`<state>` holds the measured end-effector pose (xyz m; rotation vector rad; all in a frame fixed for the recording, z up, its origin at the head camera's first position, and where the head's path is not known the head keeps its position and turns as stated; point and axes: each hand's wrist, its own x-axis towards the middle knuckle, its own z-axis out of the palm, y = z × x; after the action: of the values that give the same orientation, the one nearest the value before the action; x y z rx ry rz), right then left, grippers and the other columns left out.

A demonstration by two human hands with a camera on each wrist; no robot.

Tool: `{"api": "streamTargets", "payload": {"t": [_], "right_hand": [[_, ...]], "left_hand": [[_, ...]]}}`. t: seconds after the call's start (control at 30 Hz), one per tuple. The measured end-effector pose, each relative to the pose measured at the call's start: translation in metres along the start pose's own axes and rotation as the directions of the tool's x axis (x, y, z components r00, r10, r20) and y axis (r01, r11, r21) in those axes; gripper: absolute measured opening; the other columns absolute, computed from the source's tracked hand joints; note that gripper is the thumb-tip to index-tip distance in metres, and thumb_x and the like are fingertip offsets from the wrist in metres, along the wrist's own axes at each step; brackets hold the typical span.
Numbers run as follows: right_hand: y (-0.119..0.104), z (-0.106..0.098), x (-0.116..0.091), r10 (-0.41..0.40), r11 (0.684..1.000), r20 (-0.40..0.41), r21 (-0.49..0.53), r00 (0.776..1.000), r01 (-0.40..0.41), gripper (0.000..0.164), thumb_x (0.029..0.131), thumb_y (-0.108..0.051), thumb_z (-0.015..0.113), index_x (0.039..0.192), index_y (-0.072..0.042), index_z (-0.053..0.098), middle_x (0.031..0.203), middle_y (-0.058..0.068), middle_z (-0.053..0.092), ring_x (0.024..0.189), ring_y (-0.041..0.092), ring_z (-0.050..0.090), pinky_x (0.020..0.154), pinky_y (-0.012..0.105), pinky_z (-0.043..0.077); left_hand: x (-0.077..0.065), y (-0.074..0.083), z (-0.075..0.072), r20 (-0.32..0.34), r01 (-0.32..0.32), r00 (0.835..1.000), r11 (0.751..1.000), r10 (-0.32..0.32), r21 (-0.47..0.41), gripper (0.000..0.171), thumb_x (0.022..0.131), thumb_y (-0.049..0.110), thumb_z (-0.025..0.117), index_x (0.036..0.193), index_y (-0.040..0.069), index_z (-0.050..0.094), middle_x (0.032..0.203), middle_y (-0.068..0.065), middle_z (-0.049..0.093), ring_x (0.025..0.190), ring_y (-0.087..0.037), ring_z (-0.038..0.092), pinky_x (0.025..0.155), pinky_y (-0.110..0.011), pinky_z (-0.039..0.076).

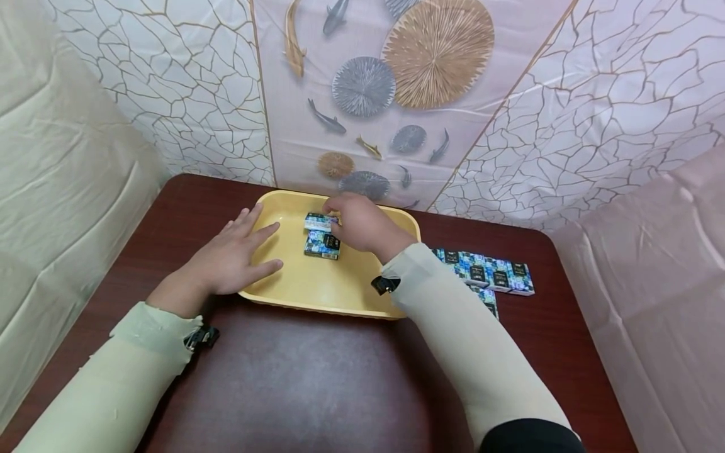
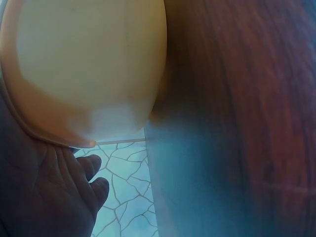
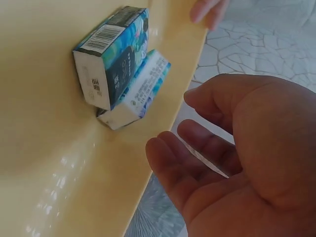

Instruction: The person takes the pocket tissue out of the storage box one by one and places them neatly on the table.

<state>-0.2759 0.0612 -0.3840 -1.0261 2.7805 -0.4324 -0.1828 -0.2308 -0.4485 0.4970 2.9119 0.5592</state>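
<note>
Two box-shaped pocket tissue packs with a blue-green floral print lie together in the yellow tray [image 1: 340, 309]. The nearer pack [image 1: 318, 246] lies with its black label up; the farther pack [image 1: 317, 221] shows a white printed side and touches it. My right hand [image 1: 362, 223] is over the tray beside them, fingers loosely bent and holding nothing; in the right wrist view a gap separates its fingertips [image 3: 158, 148] from the packs. My left hand [image 1: 226, 261] spreads its fingers at the tray's left rim. The left wrist view shows its palm [image 2: 54, 182] against the tray's edge.
More tissue packs [image 1: 501, 278] lie in rows on the dark brown table [image 1: 306, 384] right of the tray, partly hidden behind my right sleeve [image 1: 453, 321]. A patterned cloth [image 1: 209, 94] hangs behind the table, with pale fabric [image 1: 62, 189] at both sides.
</note>
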Motion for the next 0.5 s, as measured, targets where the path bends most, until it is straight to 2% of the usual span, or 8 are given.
{"api": "streamTargets", "payload": {"t": [0.2,0.33,0.5], "right_hand": [[-0.009,0.009,0.017,0.029,0.998,0.055,-0.054,0.998,-0.026,0.042,0.109,-0.005,0.063,0.149,-0.009,0.070,0.150,0.007,0.073,0.144,0.026,0.065,0.121,0.043,0.055],[-0.012,0.018,0.026,0.050,0.991,0.094,-0.125,0.994,-0.038,0.050,0.112,0.000,0.051,0.156,-0.017,0.067,0.158,0.006,0.067,0.150,0.026,0.061,0.124,0.041,0.053],[-0.012,0.028,0.031,0.082,0.976,0.136,-0.211,0.987,-0.052,0.054,0.116,-0.001,0.042,0.161,-0.023,0.062,0.166,0.007,0.060,0.154,0.027,0.058,0.128,0.042,0.050]], "left_hand": [[0.000,0.000,-0.001,0.005,0.006,1.000,1.000,-0.006,0.000,0.085,0.110,0.066,0.059,0.179,0.020,0.035,0.191,-0.016,-0.003,0.175,-0.052,0.005,0.141,-0.068,0.012],[-0.001,0.000,-0.002,0.006,0.008,1.000,1.000,-0.008,-0.001,0.085,0.111,0.065,0.060,0.179,0.020,0.035,0.191,-0.016,-0.003,0.175,-0.052,0.005,0.141,-0.069,0.012],[-0.001,0.001,-0.002,0.001,0.004,1.000,1.000,-0.004,-0.002,0.085,0.110,0.065,0.059,0.178,0.020,0.035,0.191,-0.016,-0.003,0.175,-0.052,0.005,0.141,-0.068,0.012]]}}
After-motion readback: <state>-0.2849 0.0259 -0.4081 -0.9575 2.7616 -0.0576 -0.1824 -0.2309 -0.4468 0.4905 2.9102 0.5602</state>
